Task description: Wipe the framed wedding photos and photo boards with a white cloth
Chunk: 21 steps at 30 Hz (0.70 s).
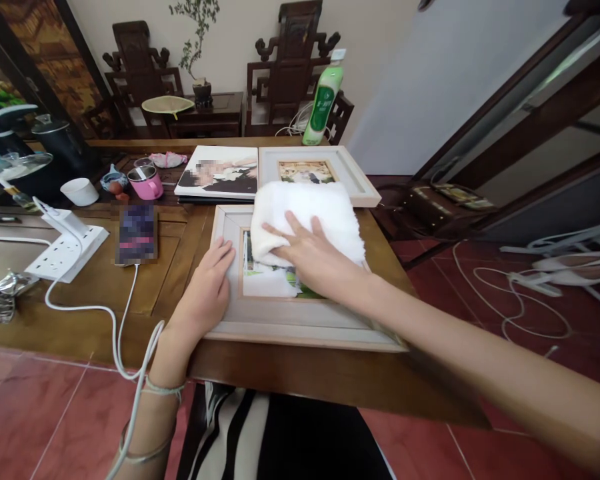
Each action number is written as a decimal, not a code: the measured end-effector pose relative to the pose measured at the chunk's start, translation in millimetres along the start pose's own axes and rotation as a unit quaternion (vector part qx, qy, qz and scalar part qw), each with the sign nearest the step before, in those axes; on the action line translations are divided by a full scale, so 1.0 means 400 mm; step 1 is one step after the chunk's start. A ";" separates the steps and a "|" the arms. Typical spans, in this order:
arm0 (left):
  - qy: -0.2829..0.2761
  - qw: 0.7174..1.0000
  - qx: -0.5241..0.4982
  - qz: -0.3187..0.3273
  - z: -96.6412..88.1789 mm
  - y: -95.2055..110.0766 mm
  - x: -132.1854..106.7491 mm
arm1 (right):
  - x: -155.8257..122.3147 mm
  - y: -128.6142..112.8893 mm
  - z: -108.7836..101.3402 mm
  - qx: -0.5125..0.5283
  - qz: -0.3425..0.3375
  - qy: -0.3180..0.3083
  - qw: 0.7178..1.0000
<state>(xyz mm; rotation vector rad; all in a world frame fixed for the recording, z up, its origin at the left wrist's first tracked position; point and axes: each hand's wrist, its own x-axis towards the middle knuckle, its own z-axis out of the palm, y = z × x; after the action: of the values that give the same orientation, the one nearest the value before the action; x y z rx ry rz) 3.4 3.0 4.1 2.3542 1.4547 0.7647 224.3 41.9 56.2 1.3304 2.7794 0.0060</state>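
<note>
- White towel [305,207] lies on the frame [290,323]; my right hand [310,257] presses it, fingers spread flat.
- Left hand [207,287] rests flat on the frame's left border, gripping nothing.

Saw a green bottle [323,100] upright at the far edge of the wooden table [180,267], just behind a picture frame [355,177] lying flat, with a photo print [220,172] beside that frame on the left. Noted a pink mug [145,182] near a white cup [80,191] farther left. Found a phone [137,233] beside a white power strip [67,250], its cable [115,320] trailing over the near edge, and dark carved chairs [290,67] at the back wall.
</note>
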 end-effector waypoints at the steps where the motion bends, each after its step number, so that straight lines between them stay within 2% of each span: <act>1: 0.003 1.000 0.000 0.000 0.001 0.000 0.000 | -0.015 -0.017 -0.005 0.012 -0.005 -0.017 1.000; 8: 0.000 1.000 0.002 -0.002 -0.002 0.006 0.000 | -0.158 -0.145 -0.024 0.110 -0.085 -0.137 0.981; 12: 0.000 1.000 0.010 0.000 -0.005 0.011 0.003 | -0.187 -0.186 -0.019 0.138 -0.121 -0.111 0.977; 16: -0.002 1.000 0.006 -0.002 -0.005 0.013 0.005 | -0.163 -0.178 -0.042 0.118 -0.134 -0.109 0.978; 21: 0.013 1.000 -0.004 -0.002 -0.001 0.004 0.001 | -0.098 -0.103 -0.031 0.117 -0.103 -0.067 0.986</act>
<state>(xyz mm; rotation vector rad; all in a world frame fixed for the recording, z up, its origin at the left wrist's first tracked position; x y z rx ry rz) 4.5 2.5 5.5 2.3436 1.4624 0.8010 216.1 -14.1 69.6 1.0288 2.8538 -0.4145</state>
